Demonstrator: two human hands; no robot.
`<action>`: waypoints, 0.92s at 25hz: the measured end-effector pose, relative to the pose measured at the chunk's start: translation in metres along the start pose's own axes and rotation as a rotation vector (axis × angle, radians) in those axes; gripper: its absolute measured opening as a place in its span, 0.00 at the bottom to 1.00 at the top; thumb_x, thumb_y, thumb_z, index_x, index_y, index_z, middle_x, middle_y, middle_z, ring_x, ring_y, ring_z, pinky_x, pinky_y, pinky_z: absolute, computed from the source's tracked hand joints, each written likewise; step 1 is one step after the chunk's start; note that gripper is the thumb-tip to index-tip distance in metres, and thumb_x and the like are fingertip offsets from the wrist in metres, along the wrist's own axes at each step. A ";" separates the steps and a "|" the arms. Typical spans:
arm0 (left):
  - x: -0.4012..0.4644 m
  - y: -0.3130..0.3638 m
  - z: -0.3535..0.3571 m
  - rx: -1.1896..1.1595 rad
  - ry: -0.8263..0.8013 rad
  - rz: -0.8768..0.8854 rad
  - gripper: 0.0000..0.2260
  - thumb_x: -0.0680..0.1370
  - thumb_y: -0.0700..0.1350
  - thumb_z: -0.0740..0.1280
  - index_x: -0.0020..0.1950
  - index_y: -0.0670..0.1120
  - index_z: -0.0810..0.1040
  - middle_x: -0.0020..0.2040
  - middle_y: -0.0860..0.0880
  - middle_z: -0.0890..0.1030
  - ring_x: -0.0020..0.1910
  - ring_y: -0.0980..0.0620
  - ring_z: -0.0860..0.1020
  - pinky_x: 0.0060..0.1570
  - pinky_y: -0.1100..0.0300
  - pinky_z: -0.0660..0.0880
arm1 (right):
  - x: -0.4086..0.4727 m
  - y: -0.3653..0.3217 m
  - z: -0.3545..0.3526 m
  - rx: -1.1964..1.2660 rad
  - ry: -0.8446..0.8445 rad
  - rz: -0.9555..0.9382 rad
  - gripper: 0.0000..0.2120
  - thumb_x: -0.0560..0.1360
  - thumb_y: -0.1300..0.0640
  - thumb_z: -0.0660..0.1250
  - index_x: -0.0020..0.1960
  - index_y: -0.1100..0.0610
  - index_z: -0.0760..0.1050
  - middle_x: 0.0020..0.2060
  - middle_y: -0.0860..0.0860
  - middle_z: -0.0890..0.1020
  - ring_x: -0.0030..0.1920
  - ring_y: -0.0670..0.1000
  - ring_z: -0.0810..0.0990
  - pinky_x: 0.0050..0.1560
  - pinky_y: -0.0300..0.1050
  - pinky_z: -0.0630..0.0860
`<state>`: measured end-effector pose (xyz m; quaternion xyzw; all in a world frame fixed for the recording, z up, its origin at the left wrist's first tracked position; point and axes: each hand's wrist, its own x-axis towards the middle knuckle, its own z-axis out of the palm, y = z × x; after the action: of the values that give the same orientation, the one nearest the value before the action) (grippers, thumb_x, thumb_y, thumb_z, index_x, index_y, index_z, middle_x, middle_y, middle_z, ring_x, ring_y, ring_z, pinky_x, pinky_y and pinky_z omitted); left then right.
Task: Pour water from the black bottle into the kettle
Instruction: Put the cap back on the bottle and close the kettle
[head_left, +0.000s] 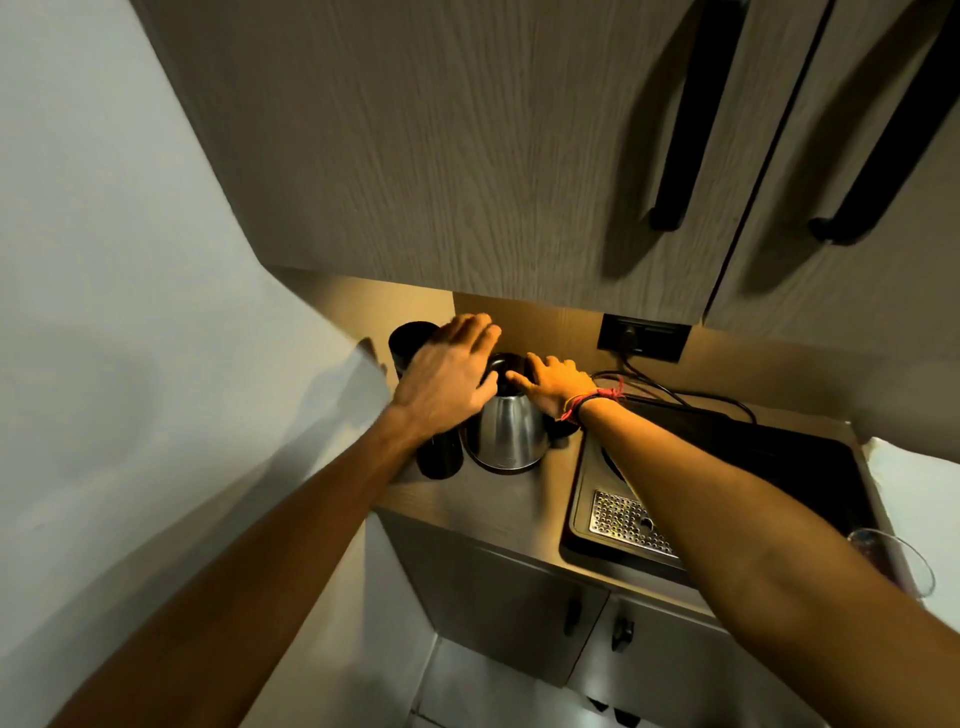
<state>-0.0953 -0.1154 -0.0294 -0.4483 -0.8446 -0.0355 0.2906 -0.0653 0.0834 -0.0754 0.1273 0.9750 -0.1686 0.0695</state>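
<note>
Reaching forward over the wooden counter (483, 499), both bare arms meet at the steel kettle (506, 434), which stands near the back wall beneath the upper cabinet (467, 156); the left hand (449, 379) hangs over the kettle's left shoulder with its fingers spread and loosely extended, gripping nothing that can be seen; the right hand (558, 387), a red and black thread band (592, 402) at its wrist, lies flat on the kettle's dark top (506, 366), fingers pointing left and loosely together; whether they press on the lid or merely rest there is hard to judge from this angle. A black bottle (439, 452) stands upright just beside the kettle on its left, its upper part hidden under the left wrist; a second dark cylinder (410, 345) stands behind it against the wall. To the right lies a black cooktop (753, 457) with a perforated metal grate (623, 519); black cords (675, 395) run back to a wall socket (641, 338); a clear glass (893, 566) shows at the right edge.
</note>
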 end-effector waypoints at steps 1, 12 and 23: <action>0.003 0.011 0.008 -0.085 -0.080 0.006 0.29 0.77 0.55 0.63 0.74 0.42 0.65 0.71 0.43 0.69 0.68 0.44 0.68 0.62 0.47 0.75 | -0.002 0.000 0.004 -0.049 0.025 0.000 0.35 0.78 0.32 0.47 0.75 0.53 0.62 0.69 0.61 0.72 0.68 0.65 0.71 0.64 0.62 0.70; 0.006 0.035 0.075 -0.235 -0.724 -0.350 0.59 0.68 0.66 0.73 0.80 0.40 0.38 0.81 0.39 0.40 0.80 0.38 0.47 0.77 0.41 0.49 | 0.000 0.026 0.004 -0.090 -0.002 -0.152 0.29 0.80 0.49 0.60 0.77 0.57 0.57 0.68 0.61 0.70 0.66 0.66 0.70 0.65 0.61 0.71; 0.038 0.057 0.064 -0.396 -0.535 -0.347 0.53 0.70 0.63 0.74 0.81 0.45 0.45 0.81 0.45 0.52 0.76 0.39 0.60 0.72 0.36 0.59 | -0.031 0.054 -0.020 -0.142 0.300 -0.072 0.14 0.75 0.65 0.62 0.60 0.63 0.69 0.59 0.62 0.74 0.54 0.66 0.76 0.49 0.59 0.75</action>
<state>-0.0967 -0.0331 -0.0741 -0.3392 -0.9309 -0.1286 -0.0429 -0.0229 0.1322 -0.0683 0.1108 0.9878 -0.0806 -0.0740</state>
